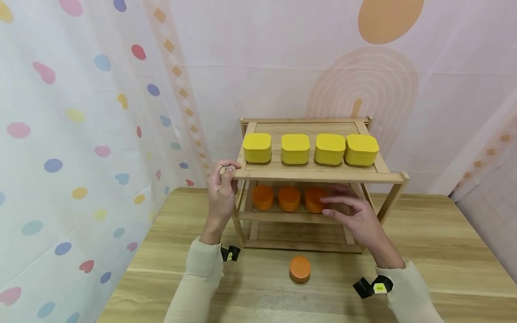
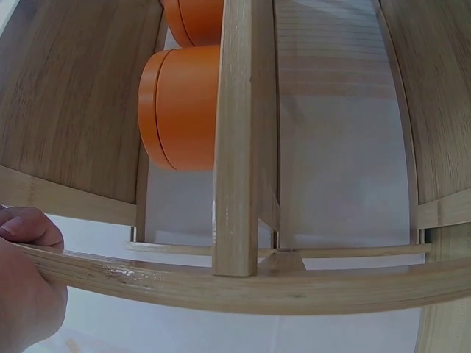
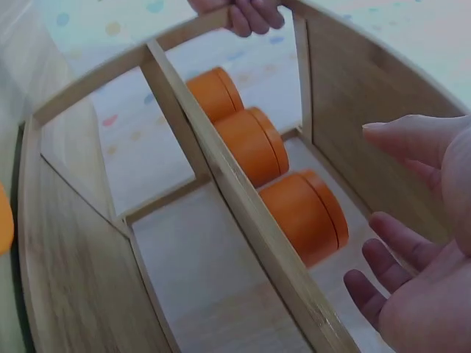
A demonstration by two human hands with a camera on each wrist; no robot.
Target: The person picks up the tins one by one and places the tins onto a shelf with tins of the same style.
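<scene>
My left hand [image 1: 220, 197] grips the upper left front corner of a wooden three-tier shelf [image 1: 319, 176]; in the left wrist view, its fingers curl over the side rail [image 2: 169, 285]. Three round orange tins with lids stand in a row on the middle tier: a left tin [image 1: 263, 197], a middle tin [image 1: 289, 199] and a right tin [image 3: 303, 218]. Beside the right tin is my right hand [image 1: 359, 220], its thumb and fingers spread. The right wrist view shows a gap between those fingers [image 3: 386, 268] and the tin.
Several yellow lidded boxes [image 1: 295, 149] stand on the top tier. Another orange tin [image 1: 300, 269] lies on the wooden table [image 1: 262, 291] in front of the shelf. The bottom tier [image 1: 303, 233] is below the tins. A patterned curtain [image 1: 258, 85] hangs behind.
</scene>
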